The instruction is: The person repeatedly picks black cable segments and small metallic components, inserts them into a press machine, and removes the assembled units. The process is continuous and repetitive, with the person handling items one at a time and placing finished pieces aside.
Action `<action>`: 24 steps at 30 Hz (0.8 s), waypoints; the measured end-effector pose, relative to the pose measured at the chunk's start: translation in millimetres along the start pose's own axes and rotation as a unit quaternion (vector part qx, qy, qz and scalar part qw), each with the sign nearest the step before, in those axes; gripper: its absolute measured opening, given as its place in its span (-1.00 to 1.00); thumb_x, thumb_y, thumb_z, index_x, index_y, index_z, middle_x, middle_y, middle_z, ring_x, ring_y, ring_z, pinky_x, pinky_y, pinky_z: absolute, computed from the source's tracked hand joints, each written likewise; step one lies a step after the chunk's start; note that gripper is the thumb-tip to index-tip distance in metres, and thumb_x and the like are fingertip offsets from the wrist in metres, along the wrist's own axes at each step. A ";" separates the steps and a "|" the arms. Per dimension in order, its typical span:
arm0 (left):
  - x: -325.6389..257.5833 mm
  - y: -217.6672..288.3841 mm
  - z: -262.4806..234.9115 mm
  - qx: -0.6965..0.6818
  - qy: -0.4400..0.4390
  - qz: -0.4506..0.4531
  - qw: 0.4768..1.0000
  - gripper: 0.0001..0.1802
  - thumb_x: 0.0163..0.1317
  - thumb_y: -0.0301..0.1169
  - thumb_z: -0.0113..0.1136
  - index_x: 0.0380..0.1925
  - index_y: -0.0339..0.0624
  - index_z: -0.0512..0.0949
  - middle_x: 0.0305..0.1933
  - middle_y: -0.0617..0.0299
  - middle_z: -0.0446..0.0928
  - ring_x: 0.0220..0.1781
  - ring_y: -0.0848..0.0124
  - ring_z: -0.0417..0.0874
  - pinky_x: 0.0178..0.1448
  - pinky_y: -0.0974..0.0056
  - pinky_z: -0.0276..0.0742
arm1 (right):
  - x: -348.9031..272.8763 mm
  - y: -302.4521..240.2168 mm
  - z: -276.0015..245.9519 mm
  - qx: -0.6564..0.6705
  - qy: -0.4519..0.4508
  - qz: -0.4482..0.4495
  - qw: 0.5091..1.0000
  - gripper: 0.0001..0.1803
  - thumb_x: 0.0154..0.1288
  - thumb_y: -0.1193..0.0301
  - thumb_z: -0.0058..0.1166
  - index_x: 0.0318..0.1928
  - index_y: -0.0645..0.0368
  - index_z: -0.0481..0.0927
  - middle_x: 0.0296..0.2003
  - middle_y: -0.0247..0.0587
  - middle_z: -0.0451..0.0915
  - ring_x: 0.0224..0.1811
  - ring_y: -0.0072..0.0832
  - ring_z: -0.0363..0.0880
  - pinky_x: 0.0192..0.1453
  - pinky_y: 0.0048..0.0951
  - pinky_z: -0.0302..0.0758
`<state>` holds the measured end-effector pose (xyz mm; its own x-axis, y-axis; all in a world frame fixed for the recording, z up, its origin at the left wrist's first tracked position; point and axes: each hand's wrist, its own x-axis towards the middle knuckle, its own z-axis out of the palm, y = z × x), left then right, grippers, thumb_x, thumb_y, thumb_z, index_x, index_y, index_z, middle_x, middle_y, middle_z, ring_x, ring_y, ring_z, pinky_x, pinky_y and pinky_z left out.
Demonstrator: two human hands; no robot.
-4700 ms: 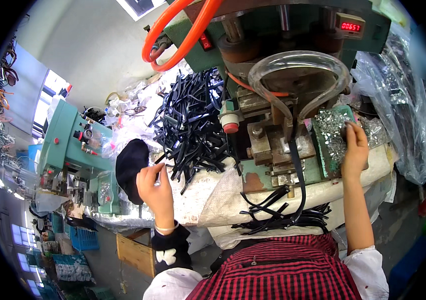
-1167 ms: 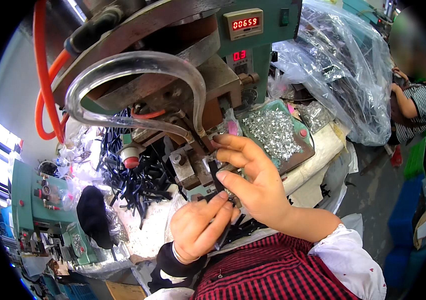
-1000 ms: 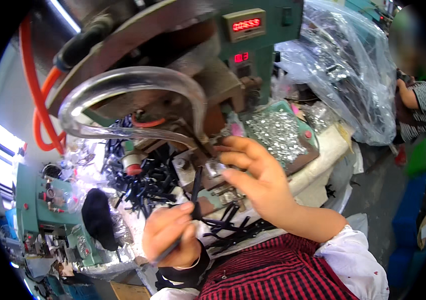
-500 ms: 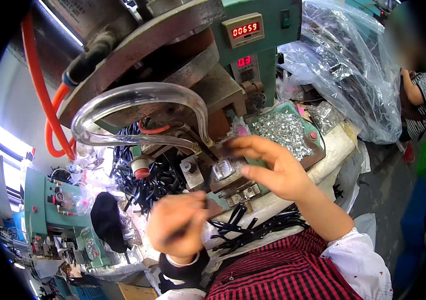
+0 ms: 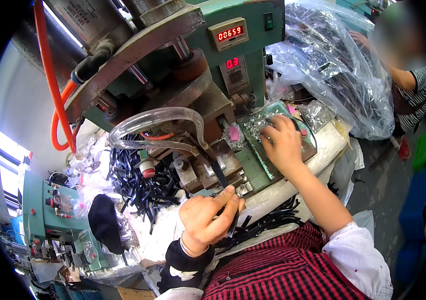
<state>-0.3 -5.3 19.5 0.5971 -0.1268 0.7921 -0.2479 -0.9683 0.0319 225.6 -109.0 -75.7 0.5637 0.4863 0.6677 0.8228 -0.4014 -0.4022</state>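
My left hand (image 5: pixel 207 216) is closed around a black strip (image 5: pixel 219 174). The strip's upper end lies at the press's metal die (image 5: pixel 225 159), and its lower end sticks out beneath my fingers. My right hand (image 5: pixel 284 145) reaches over the green tray (image 5: pixel 264 162) of small shiny metal pieces (image 5: pixel 259 124). Its fingers are bent and apart, with the fingertips down at the pieces; anything under them is hidden. A clear bent tube (image 5: pixel 158 114) runs to the die from the left.
The green press (image 5: pixel 245 25) with red displays stands over the die. Black strips heap at left (image 5: pixel 140 185), and another bundle (image 5: pixel 273 217) lies along the near edge. A clear bag (image 5: pixel 333 65) bulges at far right, near a person in a striped shirt (image 5: pixel 418 95).
My right hand has gone from beside the die to the metal pieces in the tray. My left hand has moved right and up, bringing the black strip to the die. The view has shifted.
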 end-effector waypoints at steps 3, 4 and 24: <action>-1.1 11.1 -7.0 0.001 -0.031 -0.050 0.998 -0.73 -0.05 -0.58 0.51 -0.29 -0.20 0.69 -0.19 0.06 0.75 -0.54 0.40 0.61 -0.52 0.35 0.40 | 14.8 -7.0 17.2 -0.045 -0.051 -0.034 0.997 -0.86 0.06 0.43 0.27 -0.30 0.07 0.69 -0.02 -0.17 0.61 0.22 -0.15 0.49 -0.06 -0.11 0.54; -0.8 16.1 -17.7 0.006 -0.064 -0.084 0.994 -0.77 -0.01 -0.63 0.46 -0.29 -0.23 0.71 -0.16 0.05 0.75 -0.51 0.39 0.64 -0.47 0.34 0.44 | 18.4 -9.3 22.6 -0.067 -0.078 -0.038 0.994 -0.84 0.05 0.45 0.25 -0.29 0.07 0.70 -0.02 -0.16 0.61 0.23 -0.15 0.48 -0.06 -0.12 0.55; -224.9 -113.0 -93.1 0.332 -0.136 -0.544 0.759 -0.91 0.05 -0.42 0.36 -0.42 -0.16 0.72 -0.29 0.05 0.61 -0.19 0.01 0.65 -0.09 0.01 0.57 | -5.1 11.0 4.8 0.194 0.033 0.106 0.975 -0.88 0.39 0.54 0.12 -0.12 0.28 0.66 -0.24 -0.24 0.70 -0.18 -0.53 0.63 -0.04 -0.49 0.51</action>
<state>-177.6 152.7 -105.5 0.3307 0.8724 0.3600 0.8891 -0.4159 0.1910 232.1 -112.1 -86.5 0.7283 0.3689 0.5775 0.6614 -0.1581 -0.7332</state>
